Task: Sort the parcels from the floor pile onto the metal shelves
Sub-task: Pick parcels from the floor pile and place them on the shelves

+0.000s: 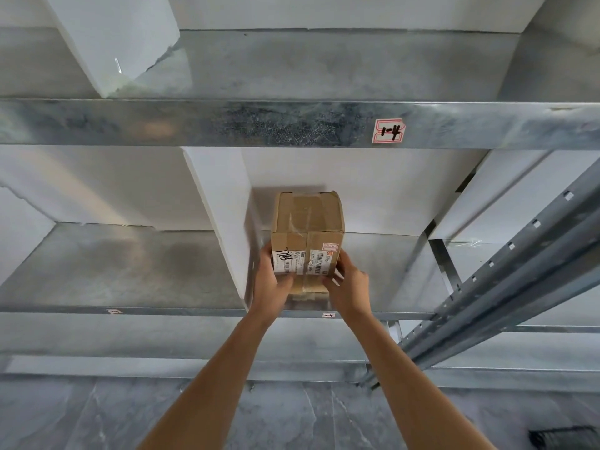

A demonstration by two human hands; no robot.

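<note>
A brown cardboard parcel (306, 228) with clear tape and white shipping labels stands on the middle metal shelf (130, 271), right beside a white divider panel (227, 216). "788" is handwritten on its left label. My left hand (271, 284) grips the parcel's near left corner, thumb on the label face. My right hand (349, 285) holds the near right corner, fingers curled against the front. Both forearms reach up from the bottom of the view.
The upper shelf's front beam (259, 123) carries a tag marked "1-4" (388, 130). Another white divider (110, 40) stands on the upper shelf. Slotted steel uprights (506, 280) slant at the right. Grey marbled floor (292, 417) lies below, with a dark object (561, 438) at bottom right.
</note>
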